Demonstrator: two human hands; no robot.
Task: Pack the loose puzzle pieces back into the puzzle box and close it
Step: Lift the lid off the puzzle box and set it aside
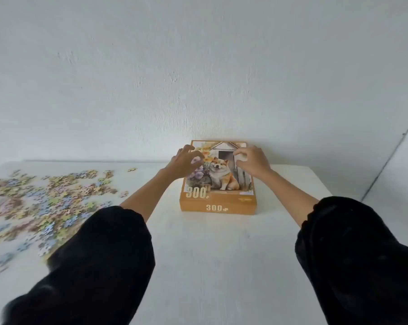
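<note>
Black sleeves (99, 266) nearest, bare forearms reaching out over white surface (217, 254). Loose pastel cardboard puzzle pieces (50, 202) lie scattered on the surface at left, well apart from the box. Orange cardboard puzzle box (218, 207) with dog picture sits centre-far, lid on. Left hand (186, 164) and right hand (253, 161) are over the lid's far corners, fingers curled; real grasp can't tell, blurred. Likely step: take lid off. Pinch both side edges, lift straight and even, park it right, away from the pieces. Writing: "300" on lid corner and front wall; small print lower right unreadable.
</note>
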